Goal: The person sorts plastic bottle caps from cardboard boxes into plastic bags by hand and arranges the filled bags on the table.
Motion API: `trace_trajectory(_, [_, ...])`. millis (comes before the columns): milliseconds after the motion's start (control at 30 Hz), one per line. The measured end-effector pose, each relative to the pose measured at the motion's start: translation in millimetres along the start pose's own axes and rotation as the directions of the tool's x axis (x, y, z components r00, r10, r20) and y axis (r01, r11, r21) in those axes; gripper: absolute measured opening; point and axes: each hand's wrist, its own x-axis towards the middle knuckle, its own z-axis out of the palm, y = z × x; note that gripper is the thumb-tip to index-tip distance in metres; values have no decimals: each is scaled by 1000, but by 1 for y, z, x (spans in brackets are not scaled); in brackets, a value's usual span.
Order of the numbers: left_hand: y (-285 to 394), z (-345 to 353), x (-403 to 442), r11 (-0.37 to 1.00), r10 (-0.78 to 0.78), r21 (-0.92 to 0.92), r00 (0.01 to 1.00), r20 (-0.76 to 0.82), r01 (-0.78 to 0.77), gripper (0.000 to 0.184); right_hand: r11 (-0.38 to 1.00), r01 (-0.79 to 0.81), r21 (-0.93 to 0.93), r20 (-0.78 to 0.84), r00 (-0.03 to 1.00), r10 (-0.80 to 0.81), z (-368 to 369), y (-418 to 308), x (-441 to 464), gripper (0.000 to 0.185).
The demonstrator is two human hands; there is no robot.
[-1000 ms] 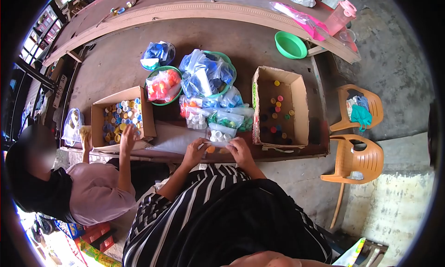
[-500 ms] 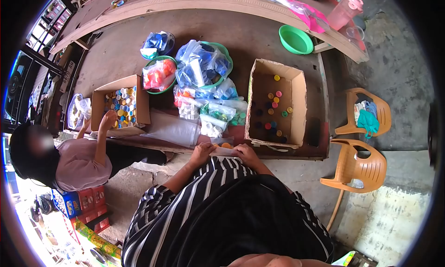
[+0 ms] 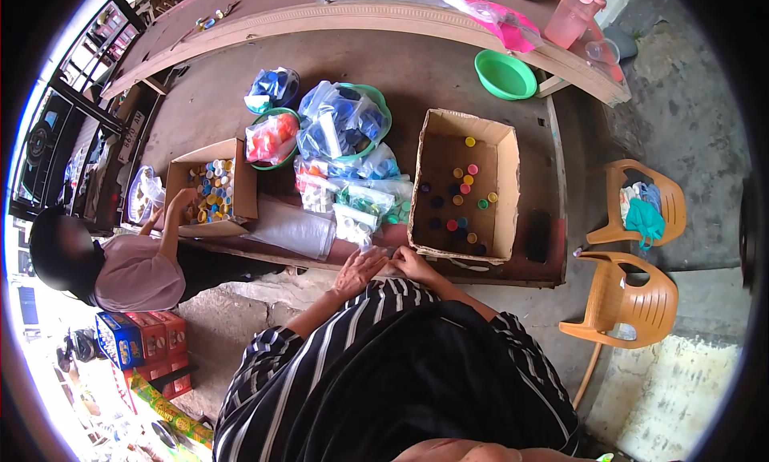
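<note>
My left hand (image 3: 360, 273) lies palm down at the table's front edge, its fingers stretched out over what seems to be a clear plastic bag. Close to its right, my right hand (image 3: 411, 263) has its fingers pressed together on something I cannot make out. Just beyond them is a clear bag of white caps (image 3: 353, 224). Behind that lie bags of green caps (image 3: 364, 199) and more filled bags. A cardboard box (image 3: 510, 181) with scattered coloured caps stands right of my hands. Flat clear plastic bags (image 3: 292, 228) lie to the left.
A co-worker (image 3: 140, 272) at the left reaches into another cardboard box (image 3: 247, 181) of caps. Green basins with bagged blue caps (image 3: 340, 121) and bagged red caps (image 3: 272, 138) stand mid-table. An empty green basin (image 3: 505, 74) is farther back. Orange chairs (image 3: 629, 298) stand at the right.
My left hand has gone from a closed grip on the clear bag to fingers spread flat. The orange caps seen earlier between my hands are now hidden. The view has shifted.
</note>
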Motion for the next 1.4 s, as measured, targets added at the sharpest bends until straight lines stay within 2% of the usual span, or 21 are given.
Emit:
trace_trajectory(67, [5,8,0,999,-18,42,999,31,17,63,999,18,40,-3,1000,-18,-1,9,0,24])
trace_trajectory(267, [11,-1,16,984,-112,-139,993,30,115,62,994,40,101,84,995,-48,-18,-17,-14,33])
trace_trajectory(333, [7,-6,22,974,-122,-180,988,92,137,62,987,150,53,92,984,-154,-25,-19,-19,44])
trace_trajectory(367, [5,-9,25,972,-131,-177,979,154,157,56,982,177,62,76,980,-181,-27,-19,-24,47])
trace_trajectory(467, [-11,0,32,963,-90,-244,989,115,116,52,983,183,19,74,980,-184,-36,-12,-35,61])
trace_trajectory(500, [-13,2,36,944,-108,-308,993,53,119,40,984,177,9,60,982,-177,-39,-8,-38,63])
trace_trajectory(533, [-18,2,40,955,-110,-266,989,103,134,36,985,170,-3,46,984,-170,-41,-3,-43,65])
trace_trajectory(600, [-30,-3,50,971,-121,-179,972,200,158,29,994,98,40,20,995,-99,-47,4,-52,54])
trace_trajectory(633, [-32,-6,56,960,-139,-231,985,103,160,18,995,96,16,11,995,-96,-52,7,-56,51])
trace_trajectory(700, [-28,-14,67,932,-304,-185,950,74,312,14,995,93,-30,-37,995,-94,-61,13,-67,41])
trace_trajectory(733, [-25,-17,74,898,-390,-186,917,80,398,14,995,102,-2,-70,992,-102,-65,17,-73,40])
trace_trajectory(767, [-27,-15,78,923,-358,-158,934,-12,351,15,993,112,24,-100,989,-109,-70,21,-80,39])
trace_trajectory(833, [-27,-9,89,916,-360,-196,933,-12,350,15,994,88,64,-139,987,-79,-81,24,-94,35])
trace_trajectory(933, [-27,6,99,897,-387,-219,922,32,384,18,968,43,246,-184,983,3,-94,36,-109,32])
trace_trajectory(1000, [-24,18,105,886,-411,-249,911,-31,391,22,976,-1,218,-240,969,55,-107,42,-121,28])
trace_trajectory(1033, [-25,21,107,850,-472,-244,881,45,467,29,982,-41,187,-262,961,89,-113,43,-128,27])
trace_trajectory(1133, [-20,15,113,872,-445,-237,896,-15,429,29,969,-89,232,-301,940,158,-127,52,-139,30])
trace_trajectory(1167, [-17,10,111,918,-378,-146,925,-43,368,28,958,-95,271,-305,936,179,-128,57,-141,32])
trace_trajectory(1267, [-13,18,106,927,-371,16,922,-111,375,29,953,-97,287,-318,929,190,-127,59,-143,26])
trace_trajectory(1300, [-10,18,105,920,-389,2,911,-139,393,30,957,-84,279,-323,930,176,-128,59,-142,25])
trace_trajectory(1400, [5,23,109,932,-335,14,873,-355,363,33,963,-45,264,-346,928,138,-124,61,-142,23])
